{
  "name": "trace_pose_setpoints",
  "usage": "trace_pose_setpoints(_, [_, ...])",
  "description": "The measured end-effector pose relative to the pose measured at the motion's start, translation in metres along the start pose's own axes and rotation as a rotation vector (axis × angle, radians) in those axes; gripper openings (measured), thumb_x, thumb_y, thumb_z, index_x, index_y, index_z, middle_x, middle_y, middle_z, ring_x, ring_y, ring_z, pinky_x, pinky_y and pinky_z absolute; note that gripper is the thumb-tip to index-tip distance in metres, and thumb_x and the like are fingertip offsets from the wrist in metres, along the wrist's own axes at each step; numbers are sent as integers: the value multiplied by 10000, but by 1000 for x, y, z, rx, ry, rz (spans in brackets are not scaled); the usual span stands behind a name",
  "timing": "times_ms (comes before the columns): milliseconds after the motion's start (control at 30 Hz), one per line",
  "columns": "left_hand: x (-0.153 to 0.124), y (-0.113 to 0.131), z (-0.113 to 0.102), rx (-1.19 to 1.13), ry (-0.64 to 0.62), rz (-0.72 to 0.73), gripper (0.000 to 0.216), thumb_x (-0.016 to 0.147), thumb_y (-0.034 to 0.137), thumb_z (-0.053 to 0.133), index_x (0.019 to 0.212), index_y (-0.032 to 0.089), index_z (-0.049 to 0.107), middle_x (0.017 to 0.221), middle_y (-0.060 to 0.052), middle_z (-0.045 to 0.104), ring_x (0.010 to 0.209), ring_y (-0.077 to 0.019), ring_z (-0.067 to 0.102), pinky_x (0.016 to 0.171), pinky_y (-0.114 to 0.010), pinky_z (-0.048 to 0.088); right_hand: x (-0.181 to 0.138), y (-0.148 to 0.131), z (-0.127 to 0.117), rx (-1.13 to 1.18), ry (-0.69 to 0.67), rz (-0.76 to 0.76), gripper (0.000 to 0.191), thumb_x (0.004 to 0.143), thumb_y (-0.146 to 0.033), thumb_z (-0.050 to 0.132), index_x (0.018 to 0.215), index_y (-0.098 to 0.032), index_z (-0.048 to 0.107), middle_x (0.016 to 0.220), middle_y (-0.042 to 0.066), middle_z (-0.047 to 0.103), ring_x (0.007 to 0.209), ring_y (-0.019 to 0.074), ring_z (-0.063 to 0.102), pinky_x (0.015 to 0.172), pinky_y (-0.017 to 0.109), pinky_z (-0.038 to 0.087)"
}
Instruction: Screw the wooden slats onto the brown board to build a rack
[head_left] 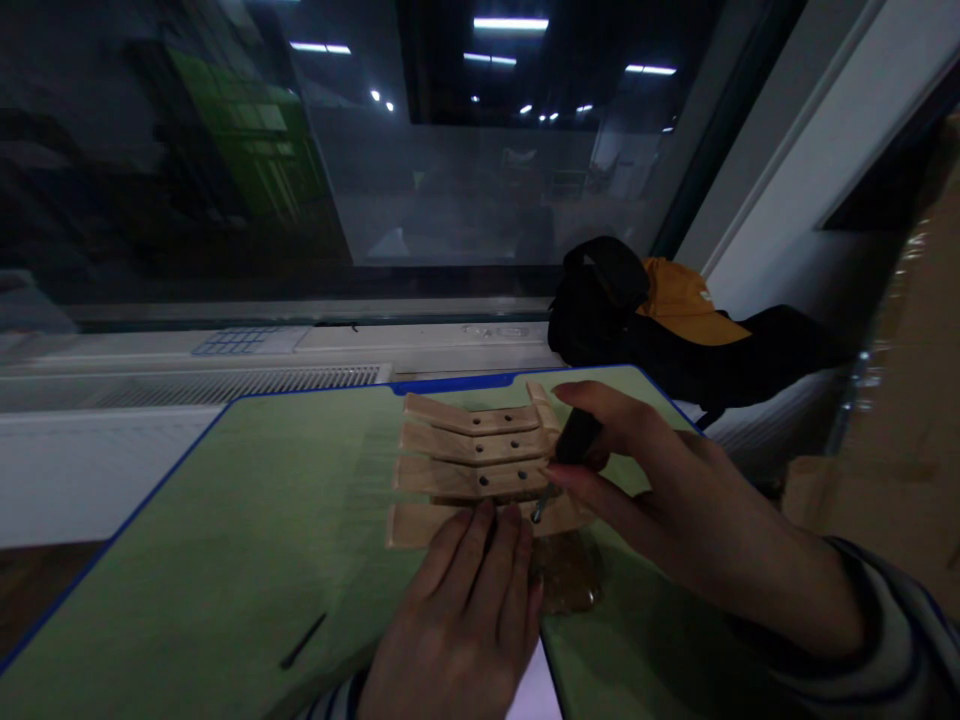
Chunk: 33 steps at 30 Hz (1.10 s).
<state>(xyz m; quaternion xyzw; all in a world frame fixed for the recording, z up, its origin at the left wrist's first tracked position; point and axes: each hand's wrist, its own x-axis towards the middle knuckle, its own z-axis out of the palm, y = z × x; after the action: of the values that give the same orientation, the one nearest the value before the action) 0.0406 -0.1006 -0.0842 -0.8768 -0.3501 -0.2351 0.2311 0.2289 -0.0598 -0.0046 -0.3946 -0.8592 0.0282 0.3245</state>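
Observation:
A pale wooden slatted piece lies on the table, its angled slats side by side with dark holes in them. My left hand is over the nearest slat, fingers together and pressing on it, thumb at its near side. In my right hand is a screwdriver with a black handle, pinched between thumb and fingers. Its metal shaft slants down to the nearest slat, where the tip meets a small metal fastener. Beneath the wood, a shiny brown object sticks out; its kind is unclear.
The green table has a blue edge. A thin black rod-like item lies at the near left. A white sheet shows below my left hand. On the sill are a black bag and an orange cap. Cardboard stands at right.

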Motion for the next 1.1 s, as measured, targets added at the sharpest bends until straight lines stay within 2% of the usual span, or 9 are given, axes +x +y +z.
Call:
trace_pose_setpoints(200, [1,2,1,6,-4,-16,336,918,166,360,1081,49,631,1132,-133,658,1047,-265,613,917,-401,457,1,1,0,-1,-9,-10,487,871,-249,541,1304,-236,319,868,-3,632,769,120,648,644,185,518])
trace_pose_setpoints(433, [-1,0,1,-5,-29,-18,332,920,172,368,1088,43,625,1141,-137,652,1055,-262,606,933,-404,442,1,0,0,-6,6,-20,501,869,-255,534,1320,-224,318,840,4,616,743,135,639,633,214,518])
trace_pose_setpoints(567, [-2,1,1,-20,-30,2,334,924,157,349,1065,52,633,1136,-135,656,1047,-249,610,933,-405,442,1,-2,-1,38,-43,7,569,869,-224,512,1376,-208,254,805,-1,598,675,129,616,611,224,513])
trace_pose_setpoints(700, [-2,2,0,-16,-25,-5,330,921,149,353,1076,45,625,1140,-144,651,1057,-255,604,929,-409,447,1,-4,-2,82,-77,29,569,879,-210,496,1385,-247,239,778,-22,597,657,120,614,591,211,504])
trace_pose_setpoints(1100, [-4,2,1,-6,-39,23,336,921,147,346,1081,39,621,1148,-158,644,1060,-272,605,926,-417,451,2,-2,-2,63,-62,12,563,880,-218,514,1379,-282,261,1048,0,647,841,98,638,748,184,496])
